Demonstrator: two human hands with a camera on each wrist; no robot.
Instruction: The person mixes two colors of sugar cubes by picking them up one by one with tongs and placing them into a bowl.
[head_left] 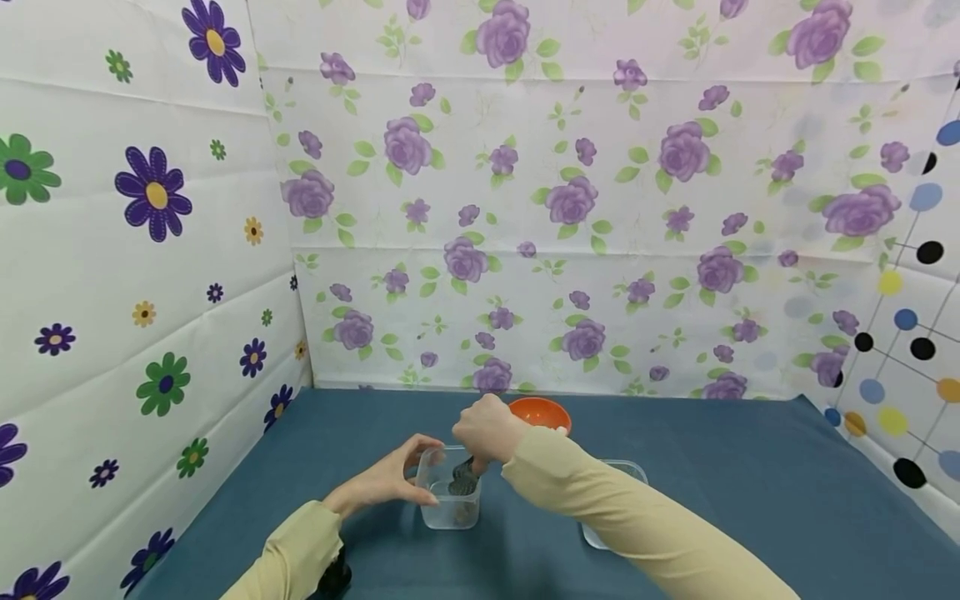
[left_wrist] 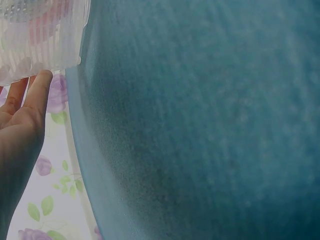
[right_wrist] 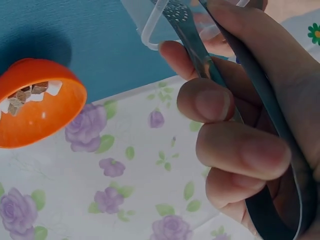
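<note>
My left hand point(head_left: 386, 481) holds a clear plastic container point(head_left: 452, 518) by its left side, thumb in front and fingers behind. In the left wrist view, fingertips point(left_wrist: 44, 80) touch the ribbed wall of that container. Metal tongs point(right_wrist: 186, 35) with perforated ends are gripped in my right hand point(head_left: 486, 427), fingers wrapped round their arms. The tong ends reach down into the container. Something small and brownish shows blurred near its bottom; I cannot tell what it is.
Behind my right hand stands an orange bowl point(head_left: 542, 408) with white and brown chunks point(right_wrist: 31, 95). A second clear plastic container point(head_left: 633, 468) is partly hidden under my right forearm. Blue cloth point(head_left: 712, 475) covers the table; flower-patterned sheets point(head_left: 525, 250) hang behind and left.
</note>
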